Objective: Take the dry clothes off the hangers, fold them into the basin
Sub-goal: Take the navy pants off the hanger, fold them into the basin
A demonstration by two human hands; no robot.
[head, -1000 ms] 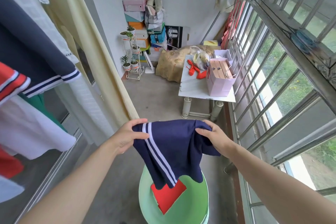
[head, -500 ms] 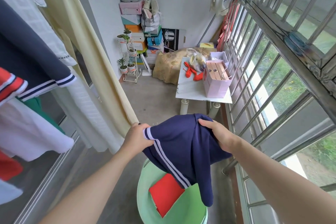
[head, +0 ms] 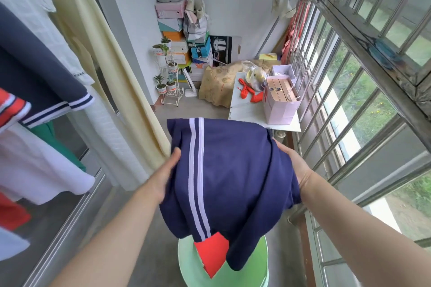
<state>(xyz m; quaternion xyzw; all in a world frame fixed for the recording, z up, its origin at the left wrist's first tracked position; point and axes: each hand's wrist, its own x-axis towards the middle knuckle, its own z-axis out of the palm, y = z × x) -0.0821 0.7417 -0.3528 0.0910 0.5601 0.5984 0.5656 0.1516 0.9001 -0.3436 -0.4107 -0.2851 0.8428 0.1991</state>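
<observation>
Both arms stretched forward, palms facing in.
Left hand and right hand grip navy garment at its sides, thumbs on top, fingers hidden under cloth.

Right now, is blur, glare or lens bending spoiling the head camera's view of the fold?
Head view: even daylight through the barred window, no glare on the navy garment, its white stripes crisp. Head view: the left hand looks slightly smeared, the right hand sharper. Head view: the wide lens bows the window's bars and the curtain near the edges.
</observation>
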